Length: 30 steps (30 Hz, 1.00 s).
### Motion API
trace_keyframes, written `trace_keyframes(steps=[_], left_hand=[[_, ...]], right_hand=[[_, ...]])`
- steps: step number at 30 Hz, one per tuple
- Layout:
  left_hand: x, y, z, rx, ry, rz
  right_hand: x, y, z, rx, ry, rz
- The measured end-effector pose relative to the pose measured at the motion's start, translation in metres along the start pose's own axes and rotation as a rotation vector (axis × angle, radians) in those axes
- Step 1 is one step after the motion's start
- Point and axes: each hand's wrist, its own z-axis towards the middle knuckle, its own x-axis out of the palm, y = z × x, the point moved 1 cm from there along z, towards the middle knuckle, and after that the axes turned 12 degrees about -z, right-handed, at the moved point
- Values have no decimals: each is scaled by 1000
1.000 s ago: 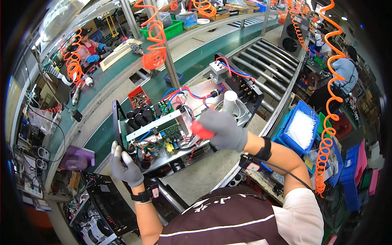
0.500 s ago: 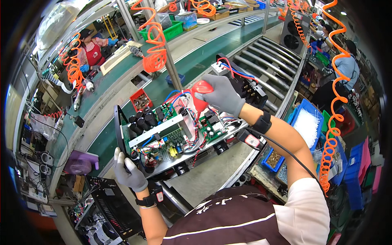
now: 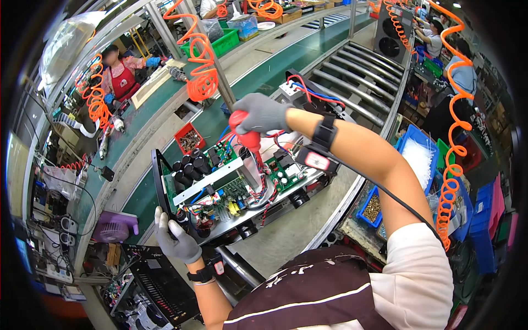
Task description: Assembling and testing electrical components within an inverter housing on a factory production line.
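My right hand (image 3: 263,114), in a grey glove, is closed around a red hand tool (image 3: 250,142) with a rounded top. The tool points down at a circuit-board assembly (image 3: 220,190), where its tip is hidden among wires. Black capacitors, a pale metal bar and bundled wires crowd the green board in its open metal chassis. At the near left corner, my gloved left hand (image 3: 180,243) rests against the chassis's black end panel (image 3: 160,175), fingers stretched upward and thumb apart. Whether it presses on the panel is hard to see.
A red bin of screws (image 3: 188,137) stands behind the chassis. Metal rollers (image 3: 357,77) run to the far right. Blue trays (image 3: 372,210) of small parts lie right, beside a hanging orange coiled hose (image 3: 452,132). A black-panelled unit (image 3: 159,283) sits lower left. Another person (image 3: 122,77) works far left.
My right hand and the red tool have moved left, toward the middle of the board. The tool now stands more upright over the wires. The left hand stays by the panel's corner.
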Motion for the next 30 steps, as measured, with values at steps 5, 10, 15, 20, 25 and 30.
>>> trace_keyframes(steps=[5,10,15,20,25,30], left_hand=[[1,-1,0,12,-17,2],[-1,4,0,61,-1,5],[-2,5,-1,37,14,5],[-1,3,0,47,15,-3],[1,-1,1,42,-28,-4],[1,-4,0,15,-7,21]], right_hand=[[10,27,30,118,547,39],[14,46,42,-149,435,-170],[6,38,40,-95,421,-173],[2,18,24,79,355,-9],[-1,11,5,-2,166,-64],[-36,7,-50,-4,-190,10]])
